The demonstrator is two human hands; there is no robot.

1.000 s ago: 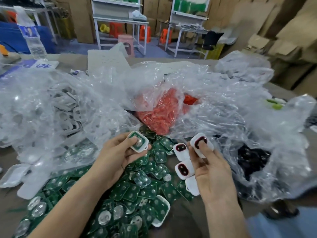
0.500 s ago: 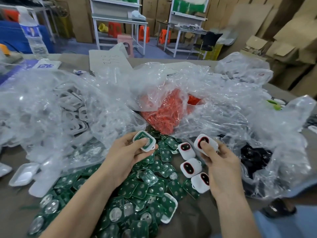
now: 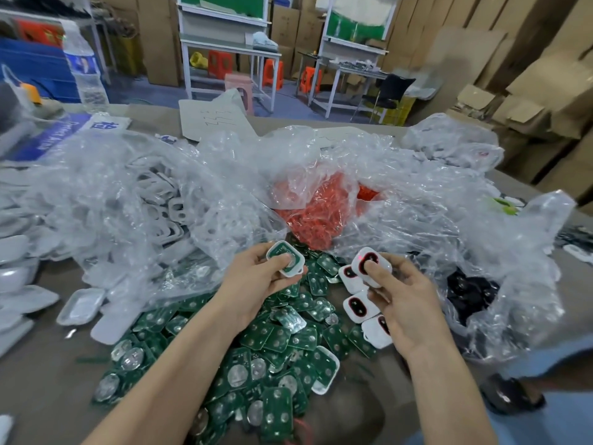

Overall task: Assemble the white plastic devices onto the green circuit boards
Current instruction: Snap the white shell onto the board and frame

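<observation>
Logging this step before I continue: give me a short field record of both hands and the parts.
left grip: holds white shell with board inside
right grip: holds device, thumb on its face
spare devices: three on table by right grip
board pile: loose, below both grips
red parts: in bag behind

Beyond the desk (image 3: 41, 380), a blue floor (image 3: 150, 94) runs toward 12 o'clock. A white bench (image 3: 224, 48) with a green panel (image 3: 221, 2) on its back stands at 12 o'clock, and a second bench (image 3: 353, 46) of the same kind stands at 1 o'clock. Orange stools (image 3: 272, 72) sit under and between them, with a pink stool (image 3: 239, 86) nearer. A black chair (image 3: 391, 89) stands at 1 o'clock, just beside a yellow crate (image 3: 399, 110). Brown cartons (image 3: 529, 85) are piled high from 1 to 3 o'clock. Boxes (image 3: 157, 36) line the far wall at 11 o'clock. The light is even and soft.
</observation>
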